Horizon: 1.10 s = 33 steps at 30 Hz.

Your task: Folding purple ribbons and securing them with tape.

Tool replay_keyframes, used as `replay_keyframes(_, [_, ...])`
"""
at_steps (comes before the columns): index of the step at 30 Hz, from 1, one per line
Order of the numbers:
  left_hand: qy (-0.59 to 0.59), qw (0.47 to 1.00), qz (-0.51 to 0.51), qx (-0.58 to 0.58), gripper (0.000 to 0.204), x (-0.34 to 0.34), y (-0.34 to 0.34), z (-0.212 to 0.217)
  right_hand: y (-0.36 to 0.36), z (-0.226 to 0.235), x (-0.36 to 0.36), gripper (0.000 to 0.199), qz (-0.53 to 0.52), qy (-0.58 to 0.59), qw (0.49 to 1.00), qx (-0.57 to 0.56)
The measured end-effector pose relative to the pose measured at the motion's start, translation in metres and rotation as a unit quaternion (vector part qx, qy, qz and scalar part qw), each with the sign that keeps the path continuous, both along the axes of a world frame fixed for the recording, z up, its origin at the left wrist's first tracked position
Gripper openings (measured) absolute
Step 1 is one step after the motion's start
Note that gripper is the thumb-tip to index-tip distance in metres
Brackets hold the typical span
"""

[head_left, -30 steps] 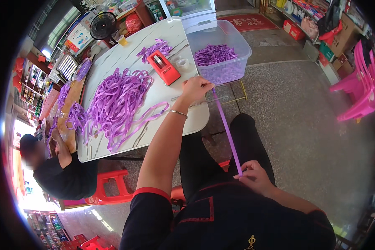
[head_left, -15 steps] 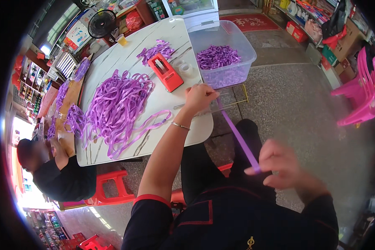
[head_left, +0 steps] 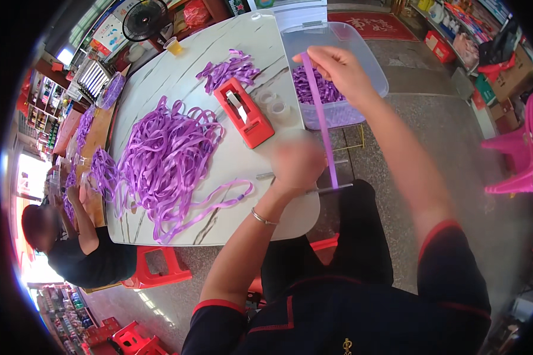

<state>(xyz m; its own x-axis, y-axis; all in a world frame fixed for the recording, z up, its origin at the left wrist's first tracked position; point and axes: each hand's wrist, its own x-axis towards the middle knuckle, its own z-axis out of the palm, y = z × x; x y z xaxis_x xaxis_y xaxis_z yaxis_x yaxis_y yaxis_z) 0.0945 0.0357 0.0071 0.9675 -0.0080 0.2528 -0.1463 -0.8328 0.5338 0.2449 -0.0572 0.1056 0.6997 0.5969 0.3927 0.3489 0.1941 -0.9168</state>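
My right hand [head_left: 337, 71] is raised over the plastic bin and pinches the upper end of a purple ribbon [head_left: 321, 115]. From there the ribbon runs down, taut, to two thin metal rods [head_left: 331, 188] that jut past the table's right edge. My left hand [head_left: 299, 163], smeared by motion, is at the rods beside the ribbon; its fingers cannot be made out. A large heap of purple ribbons [head_left: 166, 160] lies on the table to its left, with one loop trailing toward my left wrist. Behind the left hand stands a red tape dispenser [head_left: 243, 112].
The marble-patterned table [head_left: 160, 77] also carries a smaller ribbon pile [head_left: 228, 71], clear tape rolls [head_left: 278, 107] and a yellow drink cup [head_left: 173, 46]. A translucent bin [head_left: 361, 83] holds purple pieces. At far left a person [head_left: 83, 242] sits; pink chairs [head_left: 521, 148] stand right.
My right hand has swung up and away from my lap to above the bin, carrying the ribbon's end. My left hand has come down nearer along the rods.
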Motion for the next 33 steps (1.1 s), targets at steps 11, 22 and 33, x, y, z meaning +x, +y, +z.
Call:
replay_keyframes(11, [0.023,0.996,0.038,-0.079,0.01,0.005,-0.002,0.008,0.003,-0.216,0.039,0.029,-0.135,0.121,0.966,-0.182])
replay_keyframes(22, [0.026,0.999,-0.005,-0.026,0.014,0.001,-0.001,0.011,-0.149,-0.213,-0.228,0.022,-0.035,0.276,0.939,-0.204])
replay_keyframes(33, [0.03,0.999,0.011,-0.019,0.014,0.001,-0.001,0.005,-0.112,-0.025,-0.151,0.018,0.049,-0.153,0.981,-0.111])
